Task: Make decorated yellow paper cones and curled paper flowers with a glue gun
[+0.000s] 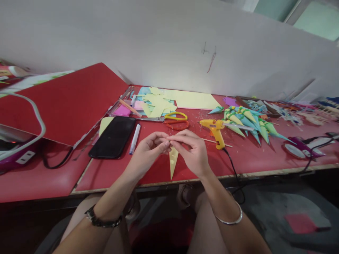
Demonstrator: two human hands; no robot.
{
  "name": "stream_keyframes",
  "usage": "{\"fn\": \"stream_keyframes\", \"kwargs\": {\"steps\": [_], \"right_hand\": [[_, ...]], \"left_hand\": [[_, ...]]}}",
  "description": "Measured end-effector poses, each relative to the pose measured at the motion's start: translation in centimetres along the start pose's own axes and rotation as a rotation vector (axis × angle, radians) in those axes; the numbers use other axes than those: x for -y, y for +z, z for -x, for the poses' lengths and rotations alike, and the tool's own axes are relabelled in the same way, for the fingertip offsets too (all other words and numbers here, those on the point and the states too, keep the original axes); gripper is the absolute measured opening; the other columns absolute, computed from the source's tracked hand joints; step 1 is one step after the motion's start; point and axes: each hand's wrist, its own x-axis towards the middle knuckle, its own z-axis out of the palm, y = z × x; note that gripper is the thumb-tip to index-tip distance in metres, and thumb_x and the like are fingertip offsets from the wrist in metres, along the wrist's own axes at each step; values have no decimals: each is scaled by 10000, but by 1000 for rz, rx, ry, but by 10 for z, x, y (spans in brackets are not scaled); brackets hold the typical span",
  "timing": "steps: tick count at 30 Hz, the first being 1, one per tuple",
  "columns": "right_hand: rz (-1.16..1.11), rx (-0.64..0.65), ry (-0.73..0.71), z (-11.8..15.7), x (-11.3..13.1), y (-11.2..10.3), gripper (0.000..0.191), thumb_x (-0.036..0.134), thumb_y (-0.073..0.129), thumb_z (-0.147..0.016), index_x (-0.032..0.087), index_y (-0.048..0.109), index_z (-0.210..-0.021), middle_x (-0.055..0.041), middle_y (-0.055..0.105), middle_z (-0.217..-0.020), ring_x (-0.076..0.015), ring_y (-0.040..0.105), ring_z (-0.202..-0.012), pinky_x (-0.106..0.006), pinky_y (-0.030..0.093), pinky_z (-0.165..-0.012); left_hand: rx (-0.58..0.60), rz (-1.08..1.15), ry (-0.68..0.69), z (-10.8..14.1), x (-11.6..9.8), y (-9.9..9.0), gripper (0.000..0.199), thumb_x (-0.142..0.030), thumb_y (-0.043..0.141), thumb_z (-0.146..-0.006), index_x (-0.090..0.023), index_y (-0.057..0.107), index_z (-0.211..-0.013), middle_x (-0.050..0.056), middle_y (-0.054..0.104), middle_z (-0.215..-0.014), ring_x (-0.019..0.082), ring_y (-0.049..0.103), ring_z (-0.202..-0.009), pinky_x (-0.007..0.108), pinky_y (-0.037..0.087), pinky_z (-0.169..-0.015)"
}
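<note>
The left hand [147, 153] and right hand [195, 152] meet at their fingertips, thumbs and forefingers drawn together in a pinch — whether around something small, I cannot tell. Just below them, over the red tabletop [156, 173], is a pale yellow paper triangle [173, 164], its point toward the near edge; its upper end is hidden by the fingers. A yellow glue gun [217, 133] lies right of the right hand — beyond it, teal and yellow-green paper cones [249, 121]. A marker [135, 138] lies near the left hand, beside a black smartphone [113, 137].
</note>
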Motion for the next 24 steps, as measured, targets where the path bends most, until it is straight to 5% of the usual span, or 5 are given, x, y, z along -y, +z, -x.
{"fn": "stream_keyframes", "kwargs": {"steps": [9, 17, 24], "right_hand": [[-13, 123, -17, -1, -2, -3, 166, 134, 546, -807, 224, 667, -875, -5, 611, -799, -117, 584, -740, -236, 477, -654], [40, 90, -10, 1, -3, -1, 93, 158, 538, -814, 193, 620, -789, -5, 621, -778, -122, 591, -737, -230, 470, -671], [-75, -226, 206, -1, -10, -3, 60, 215, 472, -848, 191, 527, -837, 22, 600, -650, -101, 591, -561, -231, 492, -575]], "left_hand": [[41, -8, 20, 0, -1, -1, 282, -248, 721, -640, -170, 555, -854, -58, 586, -570, 64, 519, -517, 161, 416, -510], [71, -42, 50, 0, 2, -3, 235, -246, 679, -694, -179, 592, -901, -50, 587, -589, 73, 515, -559, 172, 416, -566], [25, -119, -7, 3, -1, 1, 174, -238, 658, -689, -182, 649, -853, -37, 577, -607, 84, 499, -575, 184, 399, -563]]}}
